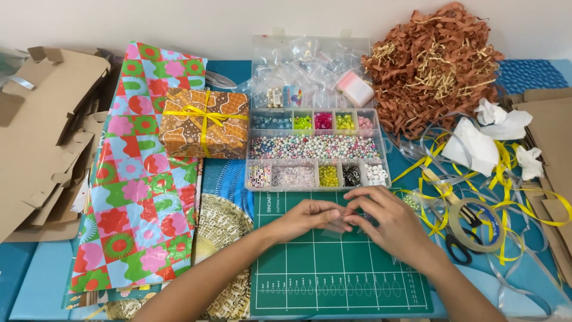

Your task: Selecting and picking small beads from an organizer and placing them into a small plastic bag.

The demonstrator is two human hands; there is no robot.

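Setting: home craft and gift-wrapping station. Evidence: green gridded cutting mat (333, 268) on worktop; clear plastic compartment box of coloured beads (316, 149); sheet of bright floral wrapping paper (140, 173); wrapped gift box tied with yellow ribbon (204, 122); heap of brown shredded paper filler (438, 65); flattened cardboard (42, 131).

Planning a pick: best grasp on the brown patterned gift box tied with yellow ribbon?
Take the brown patterned gift box by its two long side faces, coming from above. It lies flat on the flowered wrapping paper, and the clear plastic bead organiser crowds its right end. Avoid lifting by the thin yellow ribbon.
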